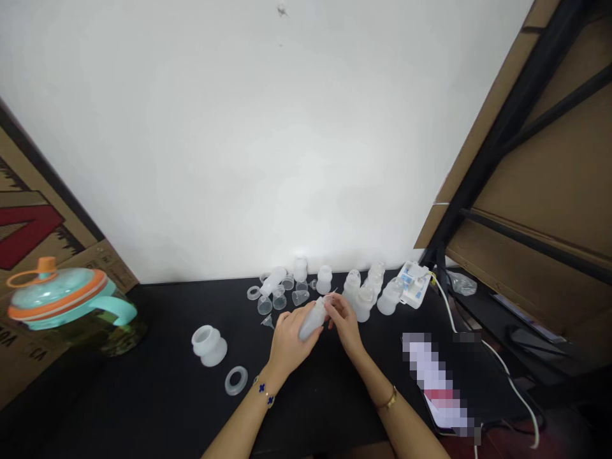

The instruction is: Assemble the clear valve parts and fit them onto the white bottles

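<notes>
Black runs across the whole tabletop (167,408) in front of me, its far edge meeting a plain white wall (296,140) with a small chipped mark near the top. My left hand (289,341) wraps the white bottle (312,322), fingers curled around its body, holding it tilted above the table's middle. The fingertips of my right hand (345,324) gather at its neck; I cannot tell whether they pinch a small part there.

Just beyond my hands lie clear cups (279,298), with capped bottles (364,303) standing to the right, near a white tray (415,284). By my left forearm, a wide-mouthed jar (210,347) sits near a pale ring (236,380). A lidded jug (67,296) stands far left before printed cardboard (29,223). On my right, a phone (444,408) lies near a white cable (514,379), beneath a black metal frame (500,137).
</notes>
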{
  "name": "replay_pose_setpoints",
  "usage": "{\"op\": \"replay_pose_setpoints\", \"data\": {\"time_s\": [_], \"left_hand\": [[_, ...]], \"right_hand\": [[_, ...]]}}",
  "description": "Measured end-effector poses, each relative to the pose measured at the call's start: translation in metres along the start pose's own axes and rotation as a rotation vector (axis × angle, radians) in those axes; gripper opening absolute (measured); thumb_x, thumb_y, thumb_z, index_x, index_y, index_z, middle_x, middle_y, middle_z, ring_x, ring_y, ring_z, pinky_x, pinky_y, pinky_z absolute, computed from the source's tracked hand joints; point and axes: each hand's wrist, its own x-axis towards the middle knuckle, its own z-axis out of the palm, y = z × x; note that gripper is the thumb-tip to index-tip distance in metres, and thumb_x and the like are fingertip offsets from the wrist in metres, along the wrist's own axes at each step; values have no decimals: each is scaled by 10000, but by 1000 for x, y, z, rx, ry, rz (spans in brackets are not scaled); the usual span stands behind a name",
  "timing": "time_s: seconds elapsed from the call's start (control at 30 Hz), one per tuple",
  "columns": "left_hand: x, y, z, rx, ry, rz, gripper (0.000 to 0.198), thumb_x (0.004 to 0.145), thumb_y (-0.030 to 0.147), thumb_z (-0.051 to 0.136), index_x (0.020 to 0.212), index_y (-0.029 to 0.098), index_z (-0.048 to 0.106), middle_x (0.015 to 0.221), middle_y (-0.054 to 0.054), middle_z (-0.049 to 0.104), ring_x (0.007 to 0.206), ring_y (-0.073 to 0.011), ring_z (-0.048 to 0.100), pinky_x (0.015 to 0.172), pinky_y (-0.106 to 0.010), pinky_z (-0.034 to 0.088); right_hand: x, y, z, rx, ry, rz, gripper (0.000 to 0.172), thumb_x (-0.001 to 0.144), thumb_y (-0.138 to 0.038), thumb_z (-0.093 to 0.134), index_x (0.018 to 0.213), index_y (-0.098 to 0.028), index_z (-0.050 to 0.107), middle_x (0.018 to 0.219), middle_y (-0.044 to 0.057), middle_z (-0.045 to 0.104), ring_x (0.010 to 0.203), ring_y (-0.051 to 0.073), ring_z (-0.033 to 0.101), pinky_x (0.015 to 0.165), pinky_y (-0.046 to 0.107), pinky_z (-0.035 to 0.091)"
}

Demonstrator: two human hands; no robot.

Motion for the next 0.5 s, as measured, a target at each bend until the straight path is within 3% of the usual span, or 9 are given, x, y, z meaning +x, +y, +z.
{"op": "replay_pose_setpoints", "data": {"time_s": [0.5], "left_hand": [[0,-1,0,20,31,-7,432,926,325,611,1341,212,580,1252,-99,716,1055,-260,706,890,-403,530]], "right_hand": [[2,4,1,19,-22,-3,371,805,-480,756,1061,-229,661,923,30,682,587,113,579,409,193,414]]}}
